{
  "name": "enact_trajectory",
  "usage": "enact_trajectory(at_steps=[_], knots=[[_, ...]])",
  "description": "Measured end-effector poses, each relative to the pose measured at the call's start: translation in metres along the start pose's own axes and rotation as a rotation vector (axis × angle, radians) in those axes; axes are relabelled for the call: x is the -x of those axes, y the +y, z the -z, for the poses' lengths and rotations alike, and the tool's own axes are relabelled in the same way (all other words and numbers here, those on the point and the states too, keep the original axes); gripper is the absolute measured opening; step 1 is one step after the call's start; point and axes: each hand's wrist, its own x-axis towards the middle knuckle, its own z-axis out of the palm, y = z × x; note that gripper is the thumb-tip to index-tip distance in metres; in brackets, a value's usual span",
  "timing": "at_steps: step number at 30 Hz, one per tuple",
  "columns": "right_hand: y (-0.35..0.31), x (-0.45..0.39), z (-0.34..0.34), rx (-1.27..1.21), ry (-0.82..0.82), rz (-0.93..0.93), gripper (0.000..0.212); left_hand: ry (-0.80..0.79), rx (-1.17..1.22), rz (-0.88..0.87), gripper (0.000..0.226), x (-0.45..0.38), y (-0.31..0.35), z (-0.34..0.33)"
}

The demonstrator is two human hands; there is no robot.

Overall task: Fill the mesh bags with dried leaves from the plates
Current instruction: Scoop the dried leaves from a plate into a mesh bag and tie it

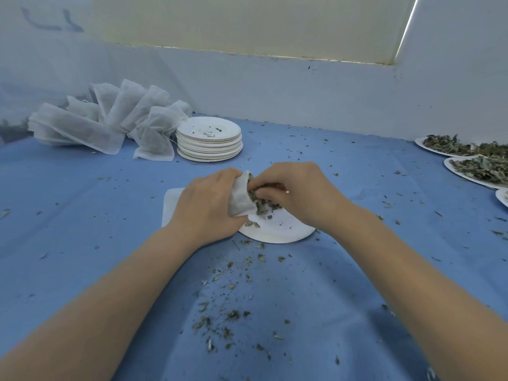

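Note:
My left hand (209, 204) grips a white mesh bag (240, 198) by its mouth, just above a white paper plate (280, 229) in the middle of the blue cloth. My right hand (297, 192) pinches a clump of dried leaves (262, 200) at the bag's opening. A few leaf bits lie on the plate under the hands. The fingertips of both hands are partly hidden by the bag and the leaves.
A pile of filled mesh bags (104, 125) lies at the back left beside a stack of used plates (210, 138). Plates heaped with dried leaves (450, 145) (478, 169) sit at the right edge. A flat white bag (171, 202) lies under my left hand. Crumbs litter the cloth (228, 312).

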Motion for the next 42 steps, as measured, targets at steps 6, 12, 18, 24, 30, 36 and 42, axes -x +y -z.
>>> enact_trajectory(at_steps=[6, 12, 18, 24, 30, 36, 42], knots=[[-0.006, 0.002, -0.013, -0.289, 0.155, -0.114, 0.032, 0.059, 0.147, 0.083, 0.054, 0.000, 0.018, -0.002], [-0.004, 0.002, -0.002, -0.493, 0.007, -0.142, 0.029, -0.013, 0.271, 0.227, 0.054, -0.003, 0.014, 0.002], [-0.010, 0.002, -0.023, -0.248, 0.118, -0.139, 0.038, 0.053, 0.239, 0.057, 0.033, -0.001, 0.025, 0.000], [-0.005, 0.002, -0.005, -0.409, -0.081, -0.082, 0.032, 0.003, 0.276, 0.131, 0.050, -0.004, 0.022, 0.003], [-0.005, 0.002, -0.009, -0.331, 0.218, 0.003, 0.033, 0.042, 0.293, 0.199, 0.044, -0.006, 0.016, 0.005], [-0.012, -0.003, 0.002, -0.262, -0.172, -0.101, 0.024, 0.020, 0.289, 0.095, 0.039, -0.006, 0.018, 0.005], [-0.003, -0.009, 0.029, -0.485, -0.202, -0.127, 0.027, -0.051, 0.270, 0.111, 0.068, -0.010, 0.007, 0.009]])
